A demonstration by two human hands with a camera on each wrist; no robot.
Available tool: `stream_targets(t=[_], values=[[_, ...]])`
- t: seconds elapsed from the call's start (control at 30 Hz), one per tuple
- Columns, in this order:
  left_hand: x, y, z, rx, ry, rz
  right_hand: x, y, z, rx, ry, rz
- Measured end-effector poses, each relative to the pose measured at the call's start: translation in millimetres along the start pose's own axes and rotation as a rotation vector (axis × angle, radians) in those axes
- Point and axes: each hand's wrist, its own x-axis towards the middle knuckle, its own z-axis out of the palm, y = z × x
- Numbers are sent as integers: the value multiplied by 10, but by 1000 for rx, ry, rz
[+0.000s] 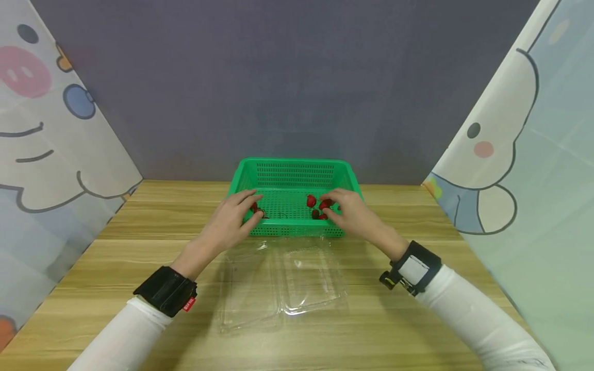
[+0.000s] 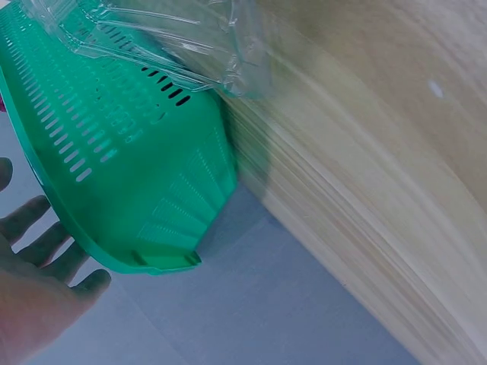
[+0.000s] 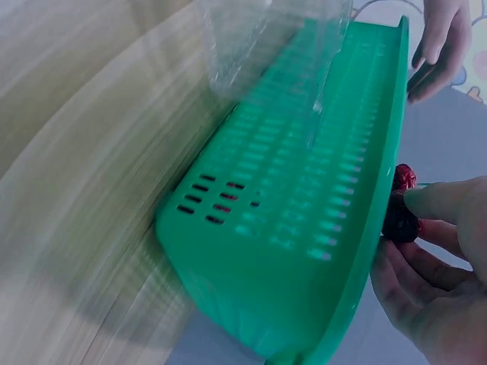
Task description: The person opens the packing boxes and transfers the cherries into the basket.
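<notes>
A green perforated basket stands at the back of the table with several red strawberries in it. My right hand reaches over its right side. In the right wrist view the thumb and fingers pinch a dark red strawberry, with a brighter red one right beside it. Over the basket's left end is my left hand, thumb and fingers apart, close above red strawberries that it partly hides. The left wrist view shows its fingers loosely spread beside the basket rim.
An opened clear plastic clamshell box lies on the wooden table just in front of the basket. A dark grey panel rises behind the basket, and cartoon-printed panels flank both sides.
</notes>
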Motion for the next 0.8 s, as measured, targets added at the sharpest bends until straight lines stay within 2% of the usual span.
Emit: stream_targets(t=[0.17,0.43,0.8], values=[[-24,-30,-3,2,2,-1,24,80,-33,-35,-42,70],[-63,-39,-19,-7,-8,-33,41,176,-61,-53,-53,131],[-103,-56,-36,-11,-38,-84,-4,206,-76,-56,-44,121]])
